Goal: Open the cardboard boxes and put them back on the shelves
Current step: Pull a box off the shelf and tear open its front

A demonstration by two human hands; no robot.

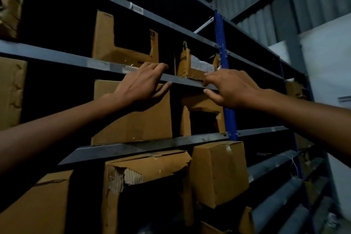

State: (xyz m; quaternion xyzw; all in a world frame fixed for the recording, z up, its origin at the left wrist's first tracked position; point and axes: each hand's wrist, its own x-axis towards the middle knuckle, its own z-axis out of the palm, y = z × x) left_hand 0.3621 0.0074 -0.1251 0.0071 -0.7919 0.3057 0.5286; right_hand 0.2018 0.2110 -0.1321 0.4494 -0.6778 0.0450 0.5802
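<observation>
A small opened cardboard box [183, 62] with white packs inside stands on the upper grey shelf beam [76, 57]. My right hand [231, 89] reaches up to it. Its fingertips touch the box's lower front edge and its thumb hangs below the beam. To the left stands a larger box with its front cut away [103, 40]. My left hand [142, 85] is just right of that box, fingers curled over the beam's top and thumb underneath it.
On the shelf below stand a plain box [133, 119] and a torn-open box [201, 104]. Lower down are a ripped box [148, 167] and a taped, closed box [218, 171]. A blue upright [221, 43] bounds the bay on the right; dark rolls [275, 195] lie beyond.
</observation>
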